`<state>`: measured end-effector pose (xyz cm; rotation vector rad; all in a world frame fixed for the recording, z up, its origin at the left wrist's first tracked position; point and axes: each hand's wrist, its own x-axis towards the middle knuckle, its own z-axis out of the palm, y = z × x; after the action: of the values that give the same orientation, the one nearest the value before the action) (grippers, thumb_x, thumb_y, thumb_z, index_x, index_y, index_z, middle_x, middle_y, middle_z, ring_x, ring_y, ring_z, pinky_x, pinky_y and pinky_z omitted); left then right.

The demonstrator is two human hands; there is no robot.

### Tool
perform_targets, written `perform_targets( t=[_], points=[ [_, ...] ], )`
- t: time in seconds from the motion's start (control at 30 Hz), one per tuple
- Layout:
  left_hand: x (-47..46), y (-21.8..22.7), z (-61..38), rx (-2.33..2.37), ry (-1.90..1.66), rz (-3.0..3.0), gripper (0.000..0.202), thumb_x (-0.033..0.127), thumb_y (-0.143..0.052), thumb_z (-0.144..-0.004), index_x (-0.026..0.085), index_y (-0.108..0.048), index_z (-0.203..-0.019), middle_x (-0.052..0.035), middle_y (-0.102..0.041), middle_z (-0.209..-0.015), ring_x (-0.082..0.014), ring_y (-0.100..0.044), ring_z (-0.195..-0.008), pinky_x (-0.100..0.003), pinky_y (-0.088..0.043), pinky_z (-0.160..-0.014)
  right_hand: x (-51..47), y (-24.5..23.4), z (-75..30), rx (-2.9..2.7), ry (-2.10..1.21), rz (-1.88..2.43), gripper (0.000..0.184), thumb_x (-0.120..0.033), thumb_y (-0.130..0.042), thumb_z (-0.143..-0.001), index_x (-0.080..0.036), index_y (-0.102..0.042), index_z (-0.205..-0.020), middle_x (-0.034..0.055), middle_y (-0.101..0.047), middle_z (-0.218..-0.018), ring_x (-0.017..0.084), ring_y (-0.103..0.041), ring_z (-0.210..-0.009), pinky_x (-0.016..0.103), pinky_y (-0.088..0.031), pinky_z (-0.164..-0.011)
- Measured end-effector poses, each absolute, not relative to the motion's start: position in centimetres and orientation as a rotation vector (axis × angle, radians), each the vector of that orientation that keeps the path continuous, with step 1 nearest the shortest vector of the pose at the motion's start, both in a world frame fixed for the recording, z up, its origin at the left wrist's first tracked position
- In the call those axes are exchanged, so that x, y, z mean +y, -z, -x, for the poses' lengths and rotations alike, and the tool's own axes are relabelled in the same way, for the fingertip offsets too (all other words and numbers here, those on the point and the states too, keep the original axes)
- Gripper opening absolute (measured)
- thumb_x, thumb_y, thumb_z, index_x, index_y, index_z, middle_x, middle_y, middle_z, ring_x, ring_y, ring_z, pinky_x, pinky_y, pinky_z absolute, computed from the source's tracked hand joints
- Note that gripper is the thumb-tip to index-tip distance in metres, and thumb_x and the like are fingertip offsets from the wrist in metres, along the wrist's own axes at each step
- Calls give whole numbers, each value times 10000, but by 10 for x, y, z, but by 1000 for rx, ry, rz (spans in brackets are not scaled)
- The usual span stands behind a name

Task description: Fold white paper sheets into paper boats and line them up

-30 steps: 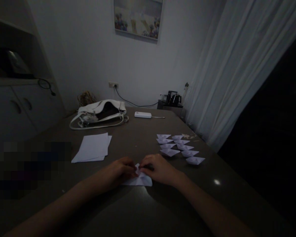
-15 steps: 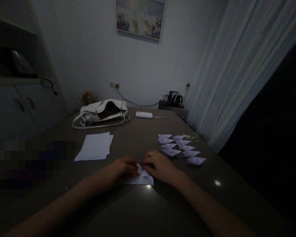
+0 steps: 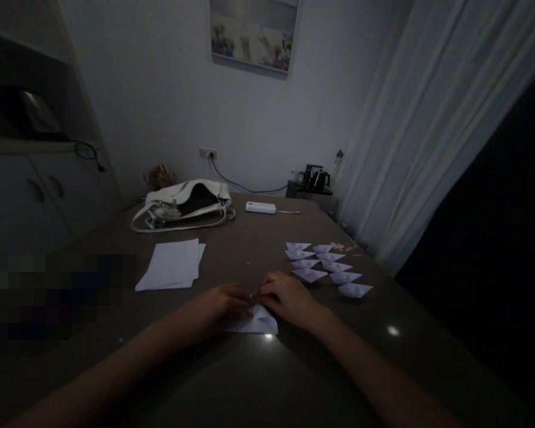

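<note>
A partly folded sheet of white paper (image 3: 261, 322) lies on the dark table in front of me, its lower edge flat and its upper part creased. My left hand (image 3: 226, 304) covers the paper's left side, fingers curled and closed on it. From the right, my right hand (image 3: 288, 296) pinches the top of the paper, its fingertips meeting the left ones. Both sets of fingers hide the upper fold. Just beyond my right hand stand several folded paper boats (image 3: 310, 274) in rough rows.
A stack of white sheets (image 3: 173, 264) lies to the left. Farther back are a white handbag (image 3: 187, 202) and a white power bank (image 3: 261, 207) with a short cable. Small scraps (image 3: 343, 246) lie beyond the boats, near the table's right edge.
The fingertips have come together over the paper's top, hiding the small peak that showed between them. The arms have barely moved.
</note>
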<state>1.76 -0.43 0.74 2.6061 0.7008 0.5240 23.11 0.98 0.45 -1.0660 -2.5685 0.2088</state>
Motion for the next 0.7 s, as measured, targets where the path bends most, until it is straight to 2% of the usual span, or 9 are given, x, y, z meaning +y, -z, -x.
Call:
perform_targets(
  t=[0.1,0.27,0.5,0.7],
  points=[
    [-1,-7,-18,656,-511,-2639,222,218,-469,-909,208,-691,-899,-63,-657,-1042,-186,-586,-932,-280,-418,-788,15,-2,-226,-2535,-141,1118,134,-190,-560,-844,-216,-687,-879,24,-625,-841,137,-557,-804,229,-357,-653],
    [2,-5,-17,676,-463,-2665,232,204,-447,-917,205,-679,-927,-64,-652,-1044,-180,-582,-932,-279,-419,-790,19,-1,-221,-2509,-97,1160,75,-259,-623,-808,-216,-662,-856,11,-637,-832,138,-555,-793,231,-329,-624],
    [2,-4,-18,698,-442,-2663,211,186,-459,-906,189,-670,-892,-61,-639,-993,-166,-589,-875,-244,-412,-726,22,-4,-225,-2533,-82,1183,142,-326,-671,-766,-198,-629,-813,-1,-634,-793,130,-544,-752,226,-290,-585],
    [0,-6,-19,722,-437,-2658,209,175,-462,-902,176,-668,-863,-53,-635,-931,-157,-582,-849,-227,-399,-706,18,-13,-228,-2625,-72,1165,109,-286,-673,-767,-192,-625,-794,-1,-628,-800,133,-544,-778,228,-295,-608]
  ],
)
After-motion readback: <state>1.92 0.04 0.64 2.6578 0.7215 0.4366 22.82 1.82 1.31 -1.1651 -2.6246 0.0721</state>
